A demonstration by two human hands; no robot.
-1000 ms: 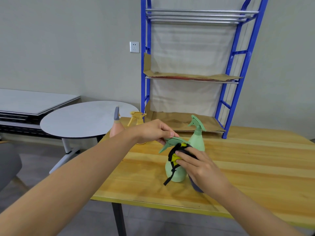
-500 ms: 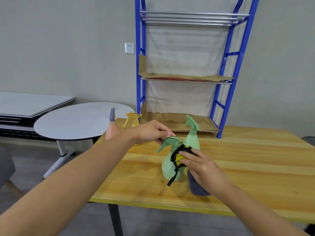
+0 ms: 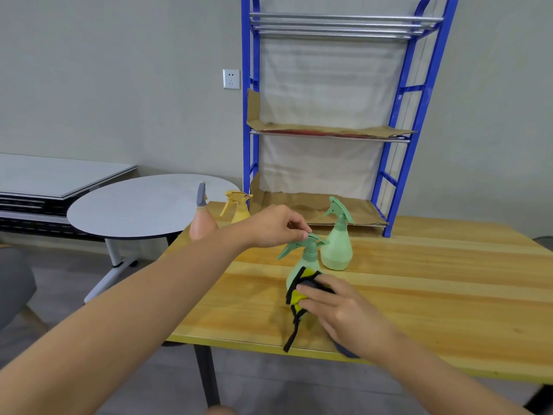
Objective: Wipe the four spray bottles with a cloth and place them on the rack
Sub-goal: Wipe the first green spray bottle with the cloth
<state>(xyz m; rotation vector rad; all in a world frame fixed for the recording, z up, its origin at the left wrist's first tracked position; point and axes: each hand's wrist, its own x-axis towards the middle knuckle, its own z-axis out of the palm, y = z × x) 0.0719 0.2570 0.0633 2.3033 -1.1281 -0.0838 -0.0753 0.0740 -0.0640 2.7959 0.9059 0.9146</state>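
near green bottle [image 3: 302, 272] upright on the surface [image 3: 434, 283], lower centre of frame. left hand [image 3: 273, 226] pinches its trigger head, a narrow grip steadying the top. right hand [image 3: 338, 310] presses the cloth [image 3: 296, 296] against the bottle's belly, fingers wrapped over the cloth; a second ago the cloth sat up by the neck, so the wipe has travelled down the body. second green bottle [image 3: 336, 248] just behind, yellow bottle [image 3: 238, 209] and pink bottle [image 3: 202, 226] left of centre, all on the surface. rack [image 3: 416, 121] upper centre holds no bottles. judgement: first bottle mid-wipe, placing not yet begun.
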